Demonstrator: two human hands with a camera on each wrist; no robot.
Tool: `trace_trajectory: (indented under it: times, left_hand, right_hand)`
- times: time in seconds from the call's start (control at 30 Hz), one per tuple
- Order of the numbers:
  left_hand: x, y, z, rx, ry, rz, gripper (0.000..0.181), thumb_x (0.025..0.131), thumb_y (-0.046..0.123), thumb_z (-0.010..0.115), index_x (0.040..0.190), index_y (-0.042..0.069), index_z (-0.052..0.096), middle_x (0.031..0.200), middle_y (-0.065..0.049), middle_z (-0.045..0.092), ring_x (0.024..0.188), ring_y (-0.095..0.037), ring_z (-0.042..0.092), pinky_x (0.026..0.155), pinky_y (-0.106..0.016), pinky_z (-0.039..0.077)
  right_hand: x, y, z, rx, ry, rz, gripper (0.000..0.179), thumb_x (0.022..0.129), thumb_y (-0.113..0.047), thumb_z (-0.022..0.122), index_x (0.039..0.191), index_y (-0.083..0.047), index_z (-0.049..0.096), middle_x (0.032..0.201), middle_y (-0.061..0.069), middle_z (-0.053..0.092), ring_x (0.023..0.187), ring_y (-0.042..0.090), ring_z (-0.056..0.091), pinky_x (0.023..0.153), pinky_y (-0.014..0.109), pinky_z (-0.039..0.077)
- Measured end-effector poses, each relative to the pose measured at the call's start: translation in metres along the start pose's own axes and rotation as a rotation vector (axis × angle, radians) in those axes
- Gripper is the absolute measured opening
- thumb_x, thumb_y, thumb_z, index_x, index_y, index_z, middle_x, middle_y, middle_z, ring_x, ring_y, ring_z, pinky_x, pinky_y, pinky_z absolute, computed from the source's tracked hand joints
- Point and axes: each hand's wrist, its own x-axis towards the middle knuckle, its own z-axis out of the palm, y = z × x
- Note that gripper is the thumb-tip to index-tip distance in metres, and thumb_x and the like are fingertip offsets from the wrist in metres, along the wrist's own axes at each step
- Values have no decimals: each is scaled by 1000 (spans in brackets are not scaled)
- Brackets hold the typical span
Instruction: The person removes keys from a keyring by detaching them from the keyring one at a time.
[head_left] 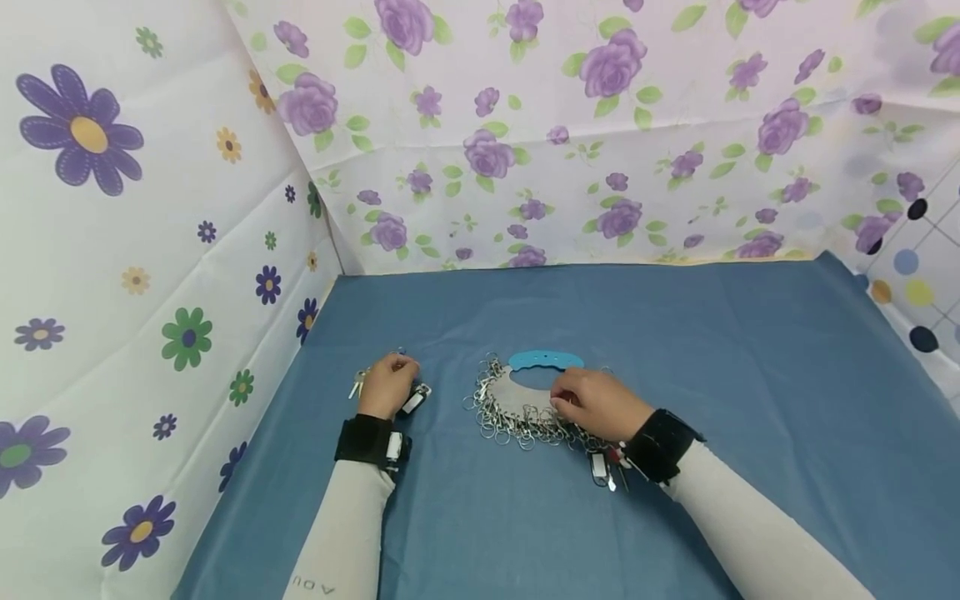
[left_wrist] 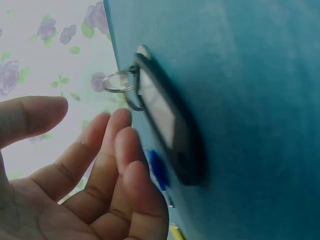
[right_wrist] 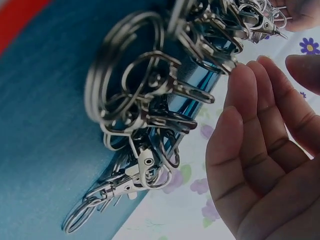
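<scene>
On the left, my left hand (head_left: 386,386) is low over the cloth, thumb apart from its loosely bent fingers, with nothing between them. Beside those fingers lies a black key tag (left_wrist: 167,120) with a white label and a metal ring; a bit of blue shows behind the fingertips. Keys (head_left: 358,382) lie just left of this hand. My right hand (head_left: 603,404) hovers at the right side of a metal plate (head_left: 517,393) with a blue handle (head_left: 546,360). Many swivel clips and split rings (right_wrist: 145,160) hang round the plate's edge, near the bent right fingers.
A black-framed key tag (head_left: 599,467) with a white label, a red piece and keys lie below my right wrist. Blue cloth (head_left: 480,517) covers the table. Flowered sheets (head_left: 487,100) stand behind and to the left.
</scene>
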Motion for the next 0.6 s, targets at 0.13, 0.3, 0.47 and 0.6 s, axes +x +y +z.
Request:
trace_trajectory:
  times: [0.13, 0.3, 0.47, 0.6]
  left_hand:
    - [-2, 5, 0, -16, 34, 21, 37, 103, 31, 51, 128, 7, 64, 120, -18, 65, 98, -31, 60, 84, -45, 48]
    - [-9, 13, -1, -61, 14, 59, 34, 104, 29, 51, 128, 7, 63, 116, -17, 64, 97, -30, 59, 83, -44, 46]
    - [-15, 25, 2, -81, -12, 110, 30, 104, 27, 52, 121, 7, 67, 107, -15, 66, 96, -30, 63, 82, -41, 50]
    - [-21, 36, 4, -108, -23, 153, 29, 104, 26, 53, 118, 6, 69, 104, -15, 68, 98, -33, 66, 80, -38, 51]
  right_hand:
    - [1, 1, -3, 3, 12, 2, 15, 101, -21, 60, 107, -13, 72, 90, -7, 64, 77, 3, 54, 72, 28, 50]
    - [-3, 2, -10, 45, 17, 23, 17, 103, -21, 59, 110, -12, 71, 94, -7, 63, 80, 3, 56, 74, 28, 51]
    - [-7, 4, -17, 57, 22, -5, 14, 102, -20, 60, 108, -11, 70, 94, -6, 61, 81, 3, 56, 73, 26, 51]
    - [-11, 8, -19, 46, 36, -31, 8, 99, -18, 64, 102, -14, 70, 90, -9, 59, 78, 2, 54, 70, 24, 50]
